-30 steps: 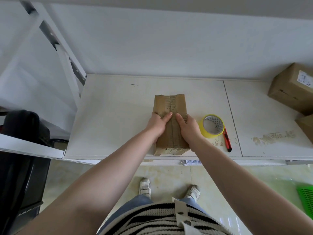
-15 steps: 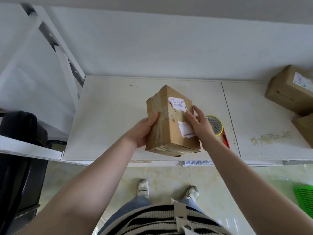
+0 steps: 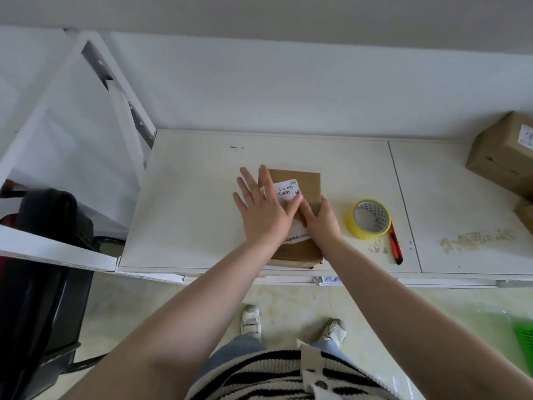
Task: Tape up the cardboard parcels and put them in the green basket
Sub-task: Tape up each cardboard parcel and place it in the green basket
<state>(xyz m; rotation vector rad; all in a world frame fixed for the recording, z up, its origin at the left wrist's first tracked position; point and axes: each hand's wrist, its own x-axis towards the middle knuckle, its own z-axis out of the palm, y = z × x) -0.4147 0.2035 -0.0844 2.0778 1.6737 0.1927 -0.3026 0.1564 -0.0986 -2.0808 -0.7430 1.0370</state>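
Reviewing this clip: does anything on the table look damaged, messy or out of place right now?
Two things. A patch of brownish torn residue is stuck to the white table right of the red utility knife, with smaller flecks below the yellow tape roll. The parcel under both hands has a scuffed, frayed near edge.

The matt brown cardboard parcel [image 3: 300, 180] is bearing a white paper label [image 3: 287, 189]; the desk [image 3: 187, 197] is showing a smooth, scuffed off-white laminate; the yellow tape roll [image 3: 369, 219] is looking glossy.
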